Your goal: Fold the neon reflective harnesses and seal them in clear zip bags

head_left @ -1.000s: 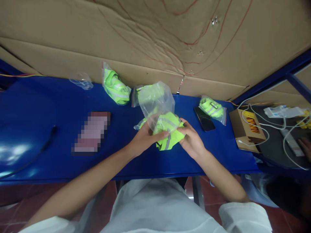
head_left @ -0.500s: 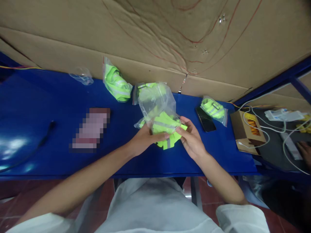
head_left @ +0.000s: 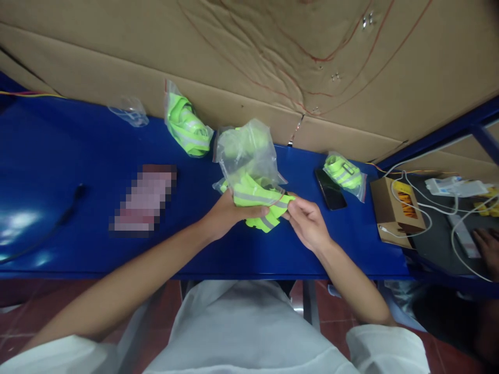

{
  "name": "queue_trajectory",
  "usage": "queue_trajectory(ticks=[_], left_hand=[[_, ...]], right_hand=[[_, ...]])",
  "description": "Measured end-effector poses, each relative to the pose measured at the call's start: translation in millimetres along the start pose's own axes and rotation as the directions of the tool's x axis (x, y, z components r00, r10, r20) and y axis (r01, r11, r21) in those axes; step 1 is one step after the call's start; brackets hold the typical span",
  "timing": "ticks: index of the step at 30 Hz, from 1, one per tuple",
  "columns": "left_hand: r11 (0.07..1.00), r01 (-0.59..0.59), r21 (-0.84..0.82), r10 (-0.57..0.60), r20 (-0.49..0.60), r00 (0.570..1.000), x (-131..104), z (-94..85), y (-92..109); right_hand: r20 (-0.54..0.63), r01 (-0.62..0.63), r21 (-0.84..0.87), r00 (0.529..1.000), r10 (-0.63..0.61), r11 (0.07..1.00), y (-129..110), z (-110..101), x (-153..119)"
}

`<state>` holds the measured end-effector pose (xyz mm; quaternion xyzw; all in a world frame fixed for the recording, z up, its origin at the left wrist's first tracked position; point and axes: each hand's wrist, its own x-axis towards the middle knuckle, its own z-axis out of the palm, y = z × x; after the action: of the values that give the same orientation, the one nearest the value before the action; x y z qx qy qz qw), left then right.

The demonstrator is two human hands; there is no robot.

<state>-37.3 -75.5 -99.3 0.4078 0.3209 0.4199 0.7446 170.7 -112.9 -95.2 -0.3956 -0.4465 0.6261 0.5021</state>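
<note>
A fluorescent yellow-green reflective strap with grey bands sits bunched partly in the mouth of a clear plastic bag. My left hand is closed round the bag and strap from the left, its thumb lying across the front and its fingers mostly hidden behind. From the right, my right hand pinches an end of the strap that sticks out of the bag. Some folds of strap hang below the bag's opening, between both hands.
Another bagged strap leans by the cardboard wall; a smaller one touches a black phone. A crumpled clear bag and a black cable lie left. Rightward stand a carton, white cables and another person's hand.
My right hand has drawn the strap's end out to the right, stretching it flatter. The bag and my left hand have shifted slightly left. The view has moved a little.
</note>
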Motion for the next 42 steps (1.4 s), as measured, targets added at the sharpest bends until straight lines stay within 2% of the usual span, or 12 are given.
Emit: queue_trajectory(ticks=[4, 8, 11, 15, 18, 21, 24, 27, 30, 33, 36, 42], left_hand=[[0.996, 0.062, -0.059, -0.060, 0.031, 0.998, -5, 1.5, 2], [0.985, 0.132, -0.116, -0.128, 0.036, 0.991, -7, 8.0, 0], [0.976, 0.200, -0.090, -0.200, 0.009, 0.980, -7, 12.9, -2], [0.983, 0.182, 0.000, -0.182, -0.035, 0.983, -6, 17.5, -4], [0.986, 0.166, 0.000, -0.166, 0.004, 0.986, -8, 22.1, -5], [0.984, 0.160, -0.077, -0.160, 0.017, 0.987, -12, 27.4, -8], [0.962, 0.202, -0.185, -0.193, 0.063, 0.979, -13, 29.0, -16], [0.937, 0.257, -0.237, -0.237, 0.113, 0.965, -10, 26.3, -24], [0.936, 0.240, -0.257, -0.224, 0.089, 0.971, -4, 23.0, -24], [0.948, 0.162, -0.275, -0.156, 0.041, 0.987, 1, 19.9, -18], [0.958, 0.135, -0.253, -0.131, 0.031, 0.991, 2, 16.7, -12], [0.941, 0.266, -0.211, -0.240, 0.141, 0.961, -2, 15.5, -15]], right_hand=[[-0.064, 0.028, -0.059, 0.997, -0.032, 0.998, 5, -1, 4], [-0.066, -0.012, -0.040, 0.998, 0.010, 0.999, 3, 8, 5], [-0.077, -0.063, -0.023, 0.995, 0.061, 0.998, 1, 12, 5], [-0.182, -0.117, 0.027, 0.976, 0.120, 0.993, 3, 10, 5], [-0.264, 0.032, -0.152, 0.962, -0.072, 0.988, 7, 7, 4], [-0.292, 0.201, -0.429, 0.892, -0.346, 0.880, 9, 5, 2], [-0.296, 0.212, -0.546, 0.857, -0.423, 0.810, 11, 6, 3], [-0.319, 0.170, -0.554, 0.861, -0.396, 0.815, 11, 7, 11], [-0.330, 0.134, -0.442, 0.895, -0.299, 0.887, 6, 7, 18], [-0.198, 0.027, -0.204, 0.978, -0.069, 0.979, -5, 4, 19], [-0.043, -0.065, -0.091, 0.997, 0.061, 0.994, -14, 1, 17], [-0.174, -0.054, -0.099, 0.984, 0.036, 0.994, -11, 5, 12]])
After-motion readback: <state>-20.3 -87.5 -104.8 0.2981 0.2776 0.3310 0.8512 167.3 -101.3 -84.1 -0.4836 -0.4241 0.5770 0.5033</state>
